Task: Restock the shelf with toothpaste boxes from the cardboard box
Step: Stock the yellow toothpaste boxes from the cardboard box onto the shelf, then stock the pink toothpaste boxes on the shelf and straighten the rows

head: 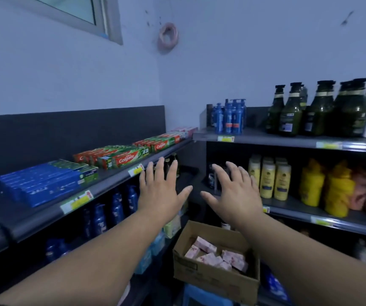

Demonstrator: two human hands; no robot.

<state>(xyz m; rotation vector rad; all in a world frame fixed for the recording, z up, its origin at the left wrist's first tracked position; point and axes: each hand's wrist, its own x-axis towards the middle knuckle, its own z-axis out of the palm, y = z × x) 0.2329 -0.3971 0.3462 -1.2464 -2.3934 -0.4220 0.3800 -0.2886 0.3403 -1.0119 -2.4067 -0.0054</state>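
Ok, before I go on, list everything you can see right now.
cardboard box: one, brown, low centre
pink packs: several, pink, inside the cardboard box
toothpaste boxes: several, red-green, left shelf
blue boxes: several, blue, left shelf, nearer
blue bottles: several, blue, right top shelf
green bottles: several, dark green, right top shelf
yellow bottles: several, yellow, right middle shelf
left hand: one, open, empty, raised
right hand: one, open, empty, raised

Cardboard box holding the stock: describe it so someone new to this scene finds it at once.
Find the corner where the two dark grey shelf units meet. Low in that corner, beneath the left hand and right hand, an open brown cardboard box rests on a blue plastic stool. It is the only open carton, holding loose pink-and-white packs, while everything around stands shelved.
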